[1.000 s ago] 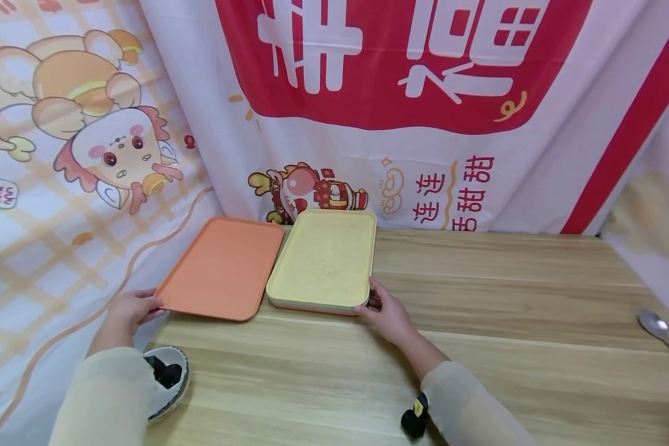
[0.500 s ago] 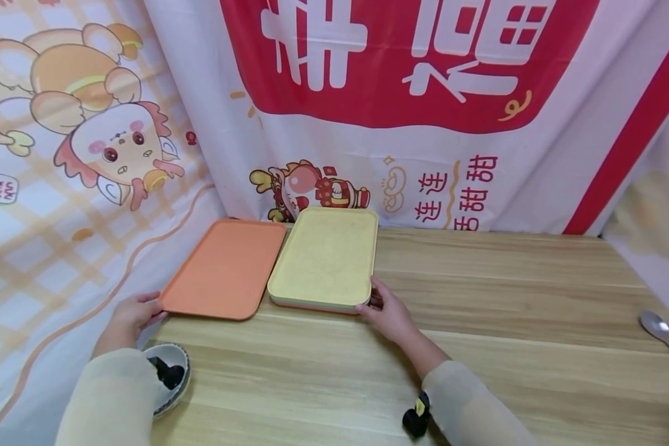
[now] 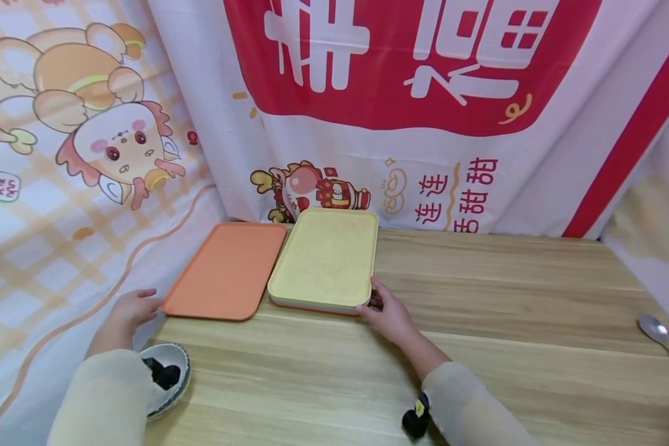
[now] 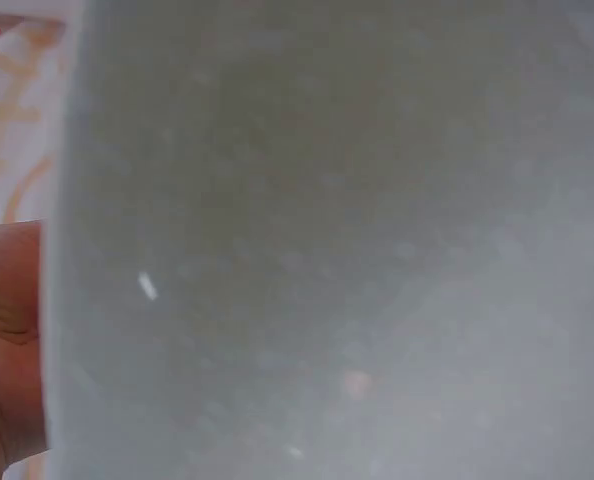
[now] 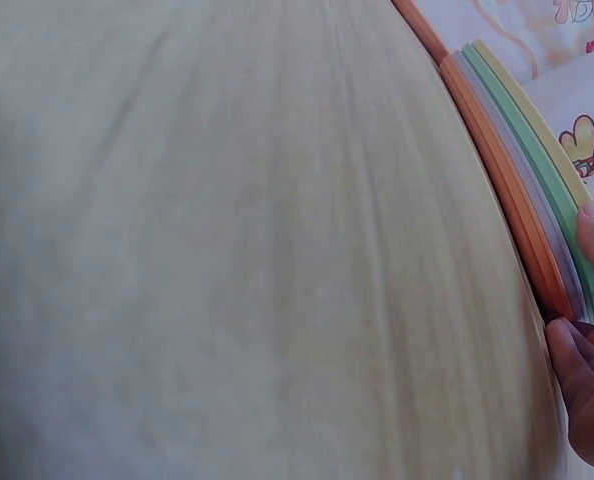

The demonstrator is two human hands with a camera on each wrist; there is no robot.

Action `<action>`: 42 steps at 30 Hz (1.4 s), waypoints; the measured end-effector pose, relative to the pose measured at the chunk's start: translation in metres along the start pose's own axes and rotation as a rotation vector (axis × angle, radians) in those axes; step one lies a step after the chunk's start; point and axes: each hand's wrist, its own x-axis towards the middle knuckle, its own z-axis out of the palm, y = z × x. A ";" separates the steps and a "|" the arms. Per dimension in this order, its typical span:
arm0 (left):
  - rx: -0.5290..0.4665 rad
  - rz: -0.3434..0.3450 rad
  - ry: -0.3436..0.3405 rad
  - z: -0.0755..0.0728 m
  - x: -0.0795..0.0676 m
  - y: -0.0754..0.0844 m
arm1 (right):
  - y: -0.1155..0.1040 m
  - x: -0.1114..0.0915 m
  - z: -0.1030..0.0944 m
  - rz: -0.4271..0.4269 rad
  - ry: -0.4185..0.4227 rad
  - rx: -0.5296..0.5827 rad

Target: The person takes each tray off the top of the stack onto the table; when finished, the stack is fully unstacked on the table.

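The right hand (image 3: pixel 388 317) pinched the near right corner of the stack of trays (image 3: pixel 326 257), thumb above and fingers below; yellow lay on top, with green, grey and orange edges under it. The left hand (image 3: pixel 129 314) held its fingers loosely extended at the near left corner of the orange tray (image 3: pixel 225 269), contact unclear. Both lay side by side on the desk (image 3: pixel 507 291), a bowl (image 3: pixel 173 352) near the left sleeve (image 3: pixel 103 396), a spoon (image 3: pixel 654 327) far right.

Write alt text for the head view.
A right hand grips the near right corner of a yellow-topped tray stack; the left hand is by a corner of an orange tray. A spoon shares the wooden table.
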 end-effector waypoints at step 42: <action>-0.569 0.453 -0.147 0.201 -0.017 0.092 | 0.002 -0.001 0.000 0.001 -0.008 0.032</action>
